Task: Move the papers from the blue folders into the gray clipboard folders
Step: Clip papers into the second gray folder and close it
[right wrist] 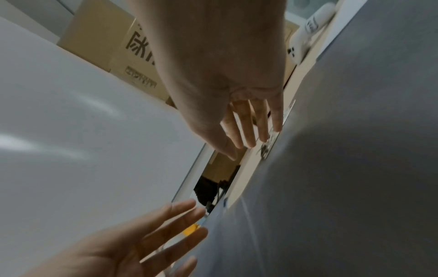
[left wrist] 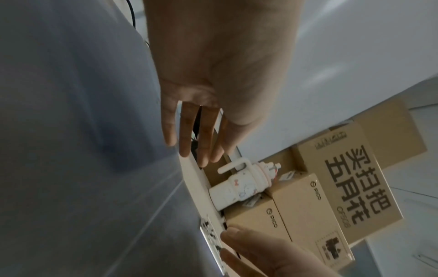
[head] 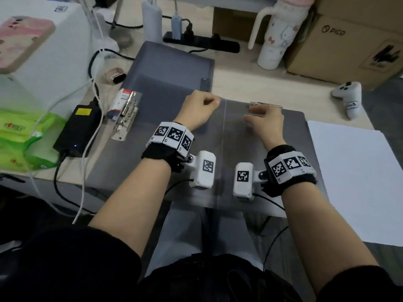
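Note:
A gray clipboard folder (head: 239, 160) lies open flat on the desk in front of me, with a metal clip (head: 266, 103) at the top of its right half. My left hand (head: 199, 110) is over the top of the left half and holds nothing; in the left wrist view its fingers (left wrist: 201, 131) are straight. My right hand (head: 261, 120) hovers over the right half with its fingers spread, and its fingertips (right wrist: 263, 135) reach the clip (right wrist: 267, 150). A stack of white papers (head: 353, 177) lies to the right of the folder.
A second gray folder (head: 170, 68) lies behind the open one. A metal binder mechanism (head: 125, 114), a black power adapter (head: 78, 129) and cables sit at left. A tumbler (head: 277, 40), cardboard boxes (head: 349, 44) and a white controller (head: 349, 97) stand at back right.

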